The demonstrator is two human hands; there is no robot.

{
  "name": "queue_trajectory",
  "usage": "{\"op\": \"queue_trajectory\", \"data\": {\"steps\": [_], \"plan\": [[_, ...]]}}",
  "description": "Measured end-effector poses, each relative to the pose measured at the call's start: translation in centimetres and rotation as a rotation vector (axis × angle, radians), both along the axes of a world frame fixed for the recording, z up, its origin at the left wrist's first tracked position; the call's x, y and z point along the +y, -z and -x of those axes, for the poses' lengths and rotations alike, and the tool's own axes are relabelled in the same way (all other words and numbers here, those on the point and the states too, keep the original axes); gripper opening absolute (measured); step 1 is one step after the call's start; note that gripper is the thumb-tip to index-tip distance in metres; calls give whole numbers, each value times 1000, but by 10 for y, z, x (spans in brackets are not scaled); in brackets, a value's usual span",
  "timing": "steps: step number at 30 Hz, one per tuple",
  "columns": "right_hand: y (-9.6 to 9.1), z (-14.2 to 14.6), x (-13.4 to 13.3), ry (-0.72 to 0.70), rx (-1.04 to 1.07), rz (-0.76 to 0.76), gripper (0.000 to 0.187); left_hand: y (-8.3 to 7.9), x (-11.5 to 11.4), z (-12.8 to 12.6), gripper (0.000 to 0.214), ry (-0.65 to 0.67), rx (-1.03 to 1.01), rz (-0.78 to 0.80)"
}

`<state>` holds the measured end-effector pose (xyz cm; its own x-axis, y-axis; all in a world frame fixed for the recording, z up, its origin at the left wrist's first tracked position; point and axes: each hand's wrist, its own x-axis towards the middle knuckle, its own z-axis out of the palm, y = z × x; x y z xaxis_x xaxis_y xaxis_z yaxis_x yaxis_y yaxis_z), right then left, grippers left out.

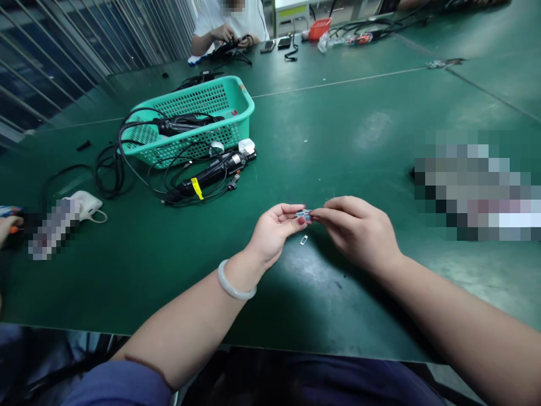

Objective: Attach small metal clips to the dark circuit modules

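Between thumb and fingers, my left hand point(271, 232) grips a small bluish-silver piece point(303, 214); its exact kind is too small to make out. From the right, my right hand point(362, 230) pinches at the same piece, its fingertips closed and partly hidden behind one another. Both hands are just above the green table. Below the fingertips, a small flat silver frame with an opening in its middle point(304, 240) lies on the tabletop. My left wrist wears a pale bangle point(231, 285).
A turquoise basket point(247, 110) holds a black cabled tool point(181, 124). Another black tool with a yellow tag point(211, 176) lies in front, its cable looped left. A white device point(87, 204) sits at left, a blurred-out object point(473, 186) at right. A person point(228, 34) works across the table.
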<state>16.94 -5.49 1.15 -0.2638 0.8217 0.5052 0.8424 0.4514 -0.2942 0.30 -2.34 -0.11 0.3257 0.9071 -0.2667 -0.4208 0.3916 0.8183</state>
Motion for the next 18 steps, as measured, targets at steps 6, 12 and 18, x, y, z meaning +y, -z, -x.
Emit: {"op": "queue_trajectory", "data": {"steps": [6,12,18], "plan": [[-3,0,-1,11,118,41,29,-1,1,-1,25,-23,-23,8],[-5,5,-2,-75,120,254,16,0,4,0,19,-114,-16,30],[12,20,-2,-232,-49,397,17,-1,4,0,19,-123,-11,29]]}}
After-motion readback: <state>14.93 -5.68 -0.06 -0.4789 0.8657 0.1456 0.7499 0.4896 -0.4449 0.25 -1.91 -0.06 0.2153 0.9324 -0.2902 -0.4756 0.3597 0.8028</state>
